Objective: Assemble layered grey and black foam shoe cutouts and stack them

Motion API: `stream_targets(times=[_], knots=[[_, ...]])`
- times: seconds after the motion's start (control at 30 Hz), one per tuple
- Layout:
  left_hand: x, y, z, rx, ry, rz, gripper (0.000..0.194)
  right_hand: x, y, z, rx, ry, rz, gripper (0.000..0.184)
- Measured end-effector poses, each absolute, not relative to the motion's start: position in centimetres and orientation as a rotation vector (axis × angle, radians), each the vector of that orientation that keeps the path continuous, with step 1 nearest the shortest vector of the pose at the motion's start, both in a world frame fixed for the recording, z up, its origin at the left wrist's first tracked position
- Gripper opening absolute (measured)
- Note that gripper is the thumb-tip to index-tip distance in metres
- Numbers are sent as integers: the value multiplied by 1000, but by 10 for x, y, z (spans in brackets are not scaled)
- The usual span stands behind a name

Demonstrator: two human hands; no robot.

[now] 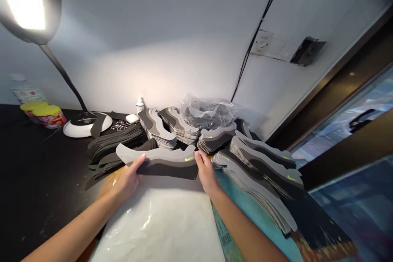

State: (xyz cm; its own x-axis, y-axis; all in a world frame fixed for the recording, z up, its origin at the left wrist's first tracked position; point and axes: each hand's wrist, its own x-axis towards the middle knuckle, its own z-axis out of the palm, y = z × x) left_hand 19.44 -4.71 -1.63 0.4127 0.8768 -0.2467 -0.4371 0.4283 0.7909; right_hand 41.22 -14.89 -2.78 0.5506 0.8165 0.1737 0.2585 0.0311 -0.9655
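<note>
Between my hands I hold up a grey and black shoe upper panel (168, 163) with a small yellow-green swoosh near its right end. My left hand (132, 176) pinches its lower left part, thumb on the front face. At the right end, my right hand (205, 170) grips it with the thumb on top; the other fingers are mostly hidden behind. Below the panel lies a white plastic sheet (159, 221). Similar panels are stacked close to my right hand, among them a long fanned stack (254, 188).
Behind are more panel stacks (158, 129), a clear plastic bag (208, 110) and a small white bottle (140, 104). Dark strips (115, 141) lie left. A lit lamp (30, 4) rises from a white base (87, 125). Yellow-lidded tubs (50, 115) stand far left.
</note>
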Motion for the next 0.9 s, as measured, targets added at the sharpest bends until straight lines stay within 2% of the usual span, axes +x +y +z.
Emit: stream_targets(times=[0.07,0.13,0.23,0.43,0.6,0.9], knots=[[196,-50,-15,745,811,976,13,407,-152,-30,-1446,-792,649,50],[198,-52,-12,751,864,1034,6,404,-154,-30,-1336,-690,891,56],[199,-56,-7,742,900,1105,7,403,-153,-28,-1221,-725,1127,57],[196,-64,-9,841,730,871,29,405,-151,-24,-1196,-742,1042,61],[192,-63,-27,1125,694,852,39,402,-149,-27,-1222,-760,1050,61],[189,-67,-23,1200,935,718,34,400,-150,-30,-1161,-717,1107,57]])
